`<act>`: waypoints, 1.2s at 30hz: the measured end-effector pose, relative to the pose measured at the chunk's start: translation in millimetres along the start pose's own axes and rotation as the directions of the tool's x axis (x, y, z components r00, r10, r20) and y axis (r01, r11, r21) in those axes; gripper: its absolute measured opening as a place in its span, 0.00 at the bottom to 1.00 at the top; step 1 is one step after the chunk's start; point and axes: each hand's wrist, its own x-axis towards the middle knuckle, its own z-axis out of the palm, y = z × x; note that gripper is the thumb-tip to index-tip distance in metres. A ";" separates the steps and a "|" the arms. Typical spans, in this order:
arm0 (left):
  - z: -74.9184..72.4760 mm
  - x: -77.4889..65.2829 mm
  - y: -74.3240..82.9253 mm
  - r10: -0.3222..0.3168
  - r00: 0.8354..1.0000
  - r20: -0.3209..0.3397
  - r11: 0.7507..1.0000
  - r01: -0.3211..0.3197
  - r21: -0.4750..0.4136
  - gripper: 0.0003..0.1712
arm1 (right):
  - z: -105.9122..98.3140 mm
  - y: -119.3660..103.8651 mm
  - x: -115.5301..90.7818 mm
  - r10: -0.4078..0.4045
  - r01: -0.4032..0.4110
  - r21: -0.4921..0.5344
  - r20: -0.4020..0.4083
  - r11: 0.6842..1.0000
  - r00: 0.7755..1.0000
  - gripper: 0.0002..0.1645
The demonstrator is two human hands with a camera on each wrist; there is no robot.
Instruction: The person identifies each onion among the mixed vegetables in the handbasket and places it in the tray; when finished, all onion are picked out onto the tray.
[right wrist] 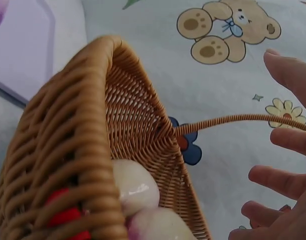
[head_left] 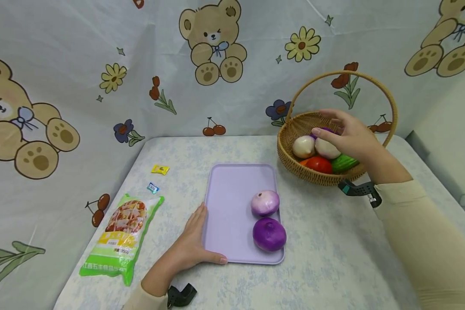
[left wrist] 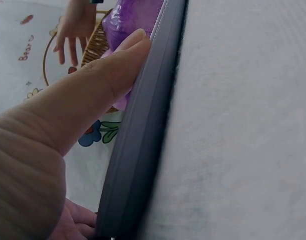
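My left hand (head_left: 193,245) rests at the near left corner of a light purple tray (head_left: 228,206), its fingers straight along the left side. Its thumb (left wrist: 108,75) lies against the near rim. On the right half of the tray sit a pale purple onion (head_left: 265,203) and, nearer, a dark purple round vegetable (head_left: 269,234). My right hand (head_left: 352,135) hovers over the wicker basket (head_left: 317,174), fingers spread and holding nothing. Inside are whitish bulbs (head_left: 304,147), a red tomato-like vegetable (head_left: 319,164), a green cucumber-like one (head_left: 344,163) and something purple, partly hidden by the hand.
A green and white food bag (head_left: 120,237) lies at the left of the table. Behind it are a small blue wrapped candy (head_left: 153,187) and a yellow one (head_left: 160,169). The basket's tall handle (head_left: 393,107) arches above it, before the bear-printed cloth (head_left: 255,107).
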 end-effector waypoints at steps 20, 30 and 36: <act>0.2 1.0 0.6 -0.004 1.000 -0.009 1.000 0.004 -0.007 0.93 | -2.5 24.1 9.5 0.068 -0.063 -0.045 0.113 0.997 0.991 0.55; 0.6 1.3 -1.1 0.001 1.000 -0.009 1.000 -0.001 0.004 0.93 | 1.4 37.6 11.5 0.108 -0.094 -0.129 0.107 0.987 0.988 0.58; 0.9 1.5 -0.7 0.012 1.000 -0.017 1.000 -0.012 0.015 0.94 | 4.9 40.8 10.0 0.156 -0.140 -0.142 0.104 0.980 0.982 0.58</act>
